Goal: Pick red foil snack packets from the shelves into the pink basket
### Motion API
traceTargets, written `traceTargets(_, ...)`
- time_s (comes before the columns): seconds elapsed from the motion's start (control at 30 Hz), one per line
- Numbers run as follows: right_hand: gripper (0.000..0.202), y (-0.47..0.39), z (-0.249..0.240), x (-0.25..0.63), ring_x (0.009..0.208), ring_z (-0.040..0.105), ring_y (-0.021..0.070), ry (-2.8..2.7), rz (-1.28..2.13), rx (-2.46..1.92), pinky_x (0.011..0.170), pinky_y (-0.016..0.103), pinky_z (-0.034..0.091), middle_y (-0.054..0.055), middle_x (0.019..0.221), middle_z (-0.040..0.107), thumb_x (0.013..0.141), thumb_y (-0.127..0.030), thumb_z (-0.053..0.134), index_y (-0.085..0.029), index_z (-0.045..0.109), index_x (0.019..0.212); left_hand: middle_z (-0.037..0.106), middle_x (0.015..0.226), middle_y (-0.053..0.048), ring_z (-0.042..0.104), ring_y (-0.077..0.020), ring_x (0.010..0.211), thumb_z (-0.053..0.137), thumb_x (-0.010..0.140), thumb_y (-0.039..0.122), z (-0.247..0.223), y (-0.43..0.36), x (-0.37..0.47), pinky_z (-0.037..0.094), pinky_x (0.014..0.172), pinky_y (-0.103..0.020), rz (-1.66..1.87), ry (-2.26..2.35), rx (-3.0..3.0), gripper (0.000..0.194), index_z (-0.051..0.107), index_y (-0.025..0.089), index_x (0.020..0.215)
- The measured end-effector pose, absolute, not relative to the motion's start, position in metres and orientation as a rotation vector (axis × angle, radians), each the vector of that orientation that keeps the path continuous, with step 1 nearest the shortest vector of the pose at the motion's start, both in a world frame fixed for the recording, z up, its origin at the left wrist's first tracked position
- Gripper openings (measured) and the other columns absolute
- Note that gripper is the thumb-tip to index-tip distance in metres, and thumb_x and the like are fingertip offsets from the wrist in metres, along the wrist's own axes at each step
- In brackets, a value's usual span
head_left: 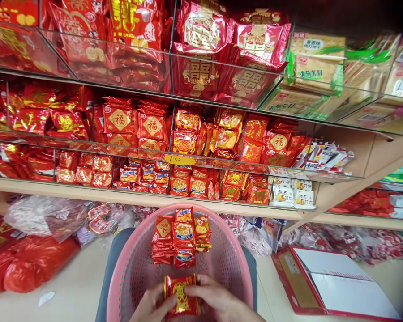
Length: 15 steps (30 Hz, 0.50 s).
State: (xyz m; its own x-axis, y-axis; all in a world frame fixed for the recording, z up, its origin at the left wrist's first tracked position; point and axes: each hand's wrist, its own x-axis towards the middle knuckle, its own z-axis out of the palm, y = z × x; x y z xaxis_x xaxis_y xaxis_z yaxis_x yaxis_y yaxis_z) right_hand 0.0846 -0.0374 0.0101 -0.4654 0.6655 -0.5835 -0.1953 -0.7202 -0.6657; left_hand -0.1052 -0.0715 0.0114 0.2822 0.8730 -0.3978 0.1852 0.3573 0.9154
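Observation:
Both my hands are closed around a red snack packet with gold lettering [182, 296], held over the near side of a pink plastic basket [129, 273]. My left hand [153, 304] grips its left edge, and my right hand [218, 297] has its right edge, thumb on the front. Whether more packets sit beneath it I cannot tell. Further back in the basket are three stacks of small packets: red ones with a gold diamond [163, 239], red-and-blue ones [184, 237] in the middle, and red-and-gold ones [202, 232] at the right.
A shelf [121, 190] with clear dividers holds rows of wrapped snacks, with a yellow tag marked 10 [179, 159]. The basket rests on a dark stool [116, 255]. A red plastic bag [36, 264] lies left on the floor, an open carton [336, 281] right.

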Motion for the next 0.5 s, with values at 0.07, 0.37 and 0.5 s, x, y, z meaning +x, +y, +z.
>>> traceTargets(0.07, 0.041, -0.036, 0.006, 0.079, 0.069, 0.065, 0.0175, -0.698, 2.198, -1.199, 0.073, 0.032, 0.048, 0.004, 0.076, 0.072, 0.049, -0.032, 0.081, -0.016, 0.069, 0.085, 0.073, 0.09, -0.005, 0.07, -0.0223, 0.078, 0.055, 0.078, 0.057, 0.011, -0.069, -0.13, 0.058, 0.071, -0.035, 0.759, 1.441, 1.446, 0.053, 0.057, 0.022, 0.118)
traceTargets(0.37, 0.037, -0.027, -0.043, 0.024, 0.074, 0.066, 0.0216, -0.606, 2.021, -1.461, 0.07, 0.036, 0.049, 0.003, 0.079, 0.072, 0.046, -0.029, 0.078, -0.019, 0.064, 0.08, 0.071, 0.106, -0.006, 0.069, -0.021, 0.091, 0.05, 0.082, 0.055, 0.055, -0.049, -0.213, 0.058, 0.072, -0.028, 1.029, 1.843, 1.82, 0.058, 0.044, 0.022, 0.13)
traceTargets(0.5, 0.035, -0.029, -0.061, 0.005, 0.077, 0.067, 0.0221, -0.555, 2.021, -1.461, 0.075, 0.037, 0.048, 0.003, 0.079, 0.071, 0.05, -0.028, 0.075, -0.02, 0.063, 0.082, 0.07, 0.111, -0.008, 0.069, -0.0204, 0.091, 0.049, 0.083, 0.054, 0.043, -0.055, -0.207, 0.059, 0.073, -0.028, 1.037, 1.79, 1.836, 0.052, 0.049, 0.02, 0.123)
